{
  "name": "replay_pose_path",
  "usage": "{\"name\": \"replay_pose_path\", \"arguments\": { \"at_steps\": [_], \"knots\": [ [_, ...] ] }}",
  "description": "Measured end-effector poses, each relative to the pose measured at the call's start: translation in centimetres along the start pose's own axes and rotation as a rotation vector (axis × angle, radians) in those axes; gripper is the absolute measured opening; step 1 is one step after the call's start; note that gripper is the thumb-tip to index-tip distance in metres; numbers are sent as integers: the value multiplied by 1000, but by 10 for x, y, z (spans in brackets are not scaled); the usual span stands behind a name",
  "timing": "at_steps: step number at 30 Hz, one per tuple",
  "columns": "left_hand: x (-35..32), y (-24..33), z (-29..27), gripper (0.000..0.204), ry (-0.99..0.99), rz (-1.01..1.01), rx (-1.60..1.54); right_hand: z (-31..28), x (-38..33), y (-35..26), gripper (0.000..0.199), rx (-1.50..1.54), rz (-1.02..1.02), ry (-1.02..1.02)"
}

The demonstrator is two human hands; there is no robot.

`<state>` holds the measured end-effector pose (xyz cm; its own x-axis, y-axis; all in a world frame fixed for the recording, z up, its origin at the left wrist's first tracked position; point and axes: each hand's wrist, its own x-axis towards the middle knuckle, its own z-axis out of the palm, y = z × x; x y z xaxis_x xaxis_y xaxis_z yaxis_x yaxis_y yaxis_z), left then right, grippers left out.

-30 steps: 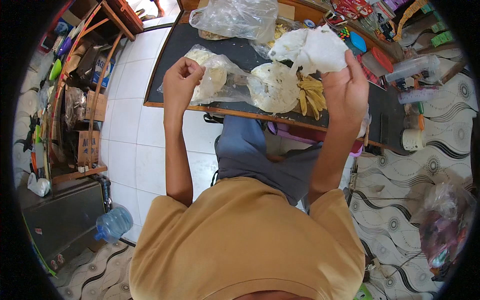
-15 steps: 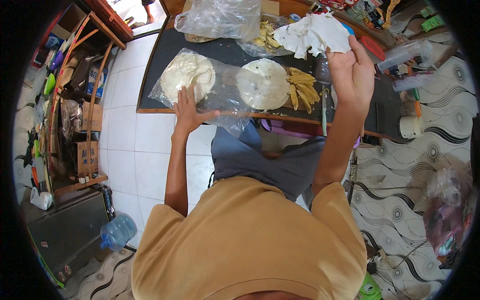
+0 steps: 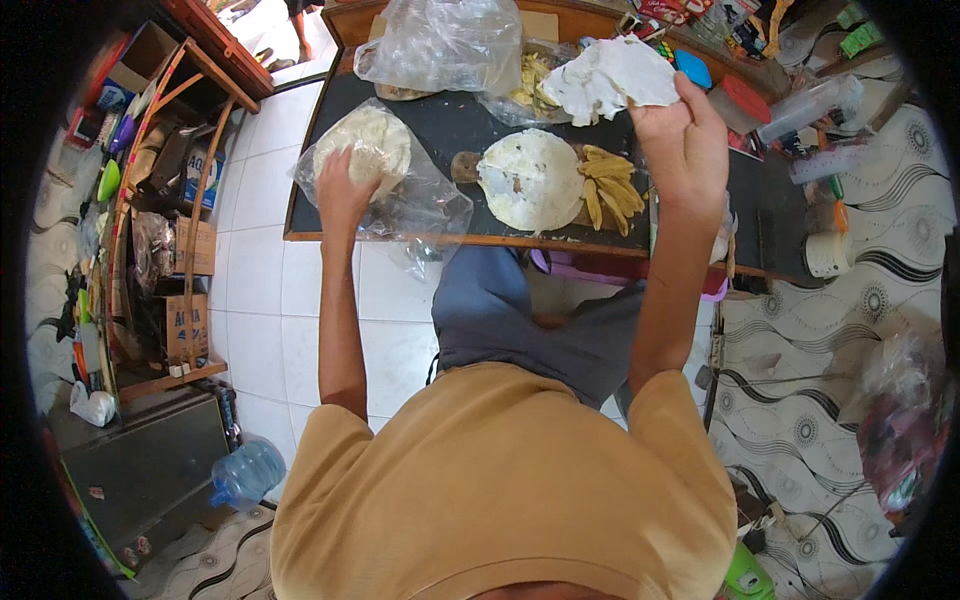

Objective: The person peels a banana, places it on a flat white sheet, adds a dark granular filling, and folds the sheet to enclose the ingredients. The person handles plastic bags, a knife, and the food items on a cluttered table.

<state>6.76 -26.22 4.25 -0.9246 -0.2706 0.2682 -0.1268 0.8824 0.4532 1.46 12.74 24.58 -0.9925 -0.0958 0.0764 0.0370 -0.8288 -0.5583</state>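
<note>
A torn, thin white wrapper sheet (image 3: pixel 612 80) hangs over the table's far right, pinched between the thumb and fingers of my right hand (image 3: pixel 682 145). At left, my left hand (image 3: pixel 346 188) lies on the near edge of a stack of round pale wrappers (image 3: pixel 375 148), its fingers bent and closed on it. That stack rests on a clear plastic bag (image 3: pixel 430 208). Between my hands, one round wrapper (image 3: pixel 530 180) with small holes lies on a wooden board whose handle (image 3: pixel 465 167) shows. Yellow banana strips (image 3: pixel 610 185) sit at its right.
A large clear plastic bag (image 3: pixel 440 45) and a bag of yellow pieces (image 3: pixel 530 80) stand at the back of the dark table (image 3: pixel 440 120). A red-lidded container (image 3: pixel 738 102) and clear jars (image 3: pixel 815 105) are at right. Shelves (image 3: pixel 185 240) and a blue water bottle (image 3: pixel 248 472) stand at left.
The wrapper stack and its plastic have shifted left with my left hand, baring the board's handle. My left fingers have gone from spread to bent. My right hand still holds the torn sheet.
</note>
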Motion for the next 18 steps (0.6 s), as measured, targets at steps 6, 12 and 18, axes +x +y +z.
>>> {"name": "replay_pose_path", "arguments": {
  "at_steps": [6, 12, 18],
  "knots": [
    [-17, 180, -4, 90, 97, 353, -525, -26, 2, 47, 39, -490, -41, -117],
    [-7, 201, 32, 61, 161, 371, -684, -16, -13, 43, 33, -22, 250, 112],
    [7, 169, 12, 42, -247, 327, -844, -70, -10, 33, 27, -191, 314, 161]
  ]
}}
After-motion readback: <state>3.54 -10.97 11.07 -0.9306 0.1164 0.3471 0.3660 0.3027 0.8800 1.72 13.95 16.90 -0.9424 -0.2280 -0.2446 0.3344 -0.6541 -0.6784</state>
